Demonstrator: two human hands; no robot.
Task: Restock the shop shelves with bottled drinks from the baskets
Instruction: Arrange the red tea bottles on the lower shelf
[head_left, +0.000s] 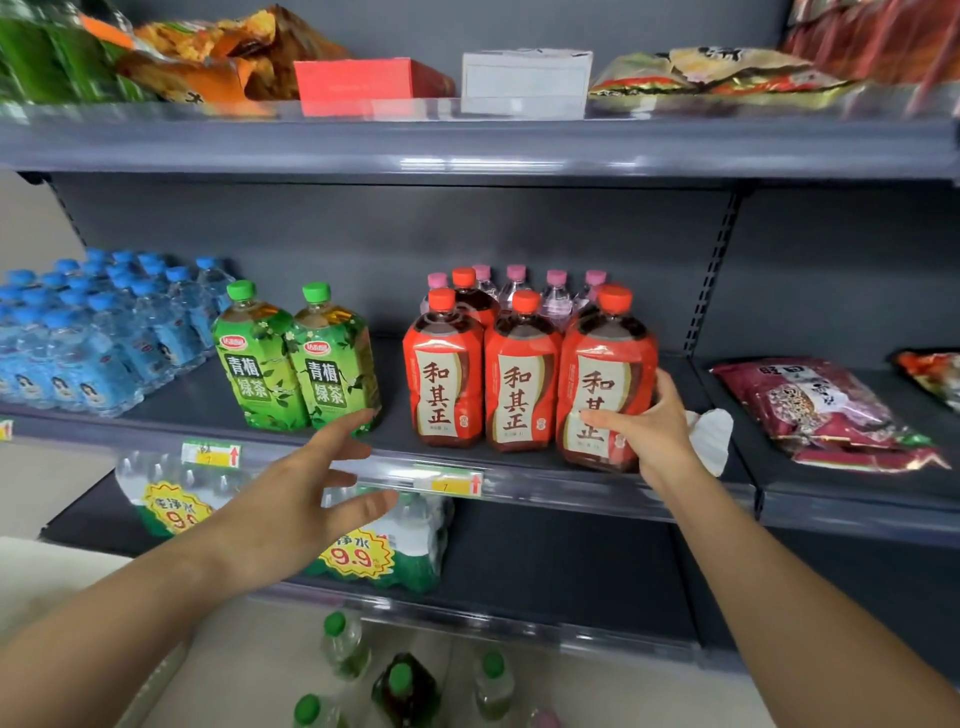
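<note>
With bare left hand (291, 499) held open, fingers spread on nothing, near two green-labelled plastic tea bottles (296, 364), gripping rightmost red-labelled, red-capped plastic tea bottle (605, 374) in right hand (657, 431), fingers clamped round it, upright at front of grey metal shelf (395, 374), likely squaring its row.

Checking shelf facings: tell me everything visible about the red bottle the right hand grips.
The red bottle is clear plastic holding dark drink, with an orange-red cap and a red label bearing a cream panel of characters. It stands upright, label forward, rightmost of three at the front of the middle shelf, gripped low by the right hand.
</note>
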